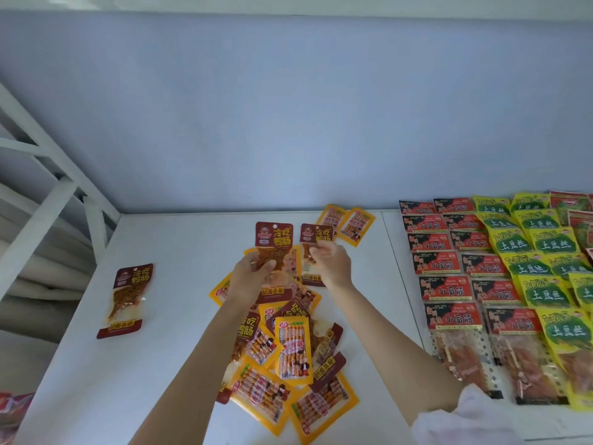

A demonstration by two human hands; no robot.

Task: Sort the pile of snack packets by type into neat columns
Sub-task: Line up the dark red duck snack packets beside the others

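A mixed pile (288,345) of yellow and dark-red snack packets lies in the middle of the white table (96,380). My left hand (253,274) grips a dark-red packet (273,240) and holds it upright above the pile. Beside it, my right hand (330,261) pinches a second dark-red packet (316,234), also lifted. One dark-red packet (126,300) lies alone at the left of the table. Two yellow packets (348,224) lie side by side at the back.
On the right, neat columns hold red-and-black packets (449,290) and, further right, yellow-green packets (545,274). More red packets (577,220) sit at the far right edge. A white ladder frame (57,187) stands left of the table. The wall runs close behind.
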